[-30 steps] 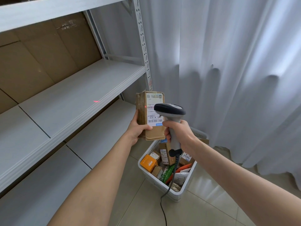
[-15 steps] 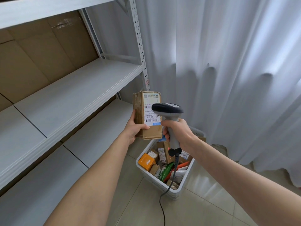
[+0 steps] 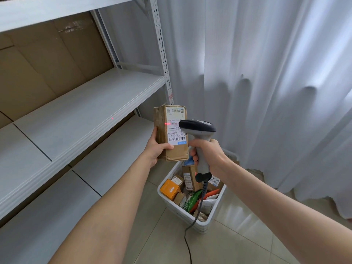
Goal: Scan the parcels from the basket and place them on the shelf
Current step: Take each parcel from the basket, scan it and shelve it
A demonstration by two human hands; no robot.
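Parcel label (image 3: 176, 128) print too small; scanner cable (image 3: 186, 236) off the bottom edge.

A brown cardboard parcel (image 3: 162, 130) bears a white label (image 3: 176, 130) printed with black barcodes and a small blue strip, with a red scan line (image 3: 169, 123) glowing across the upper barcode. The scanner (image 3: 198, 128) has a black head and a pale grey handle, and its cable (image 3: 188, 244) is dark grey. The basket (image 3: 202, 225) is white with a slotted pattern along its wall. It shows an orange box (image 3: 169, 189), a green packet (image 3: 192, 201) and more brown boxes (several with white labels). The shelf (image 3: 85, 107) is pale grey-white and marked by one red dot (image 3: 112, 118), with plain brown cardboard (image 3: 47, 63) behind. The curtains (image 3: 266, 73) are white and the floor tiles (image 3: 228, 244) beige.
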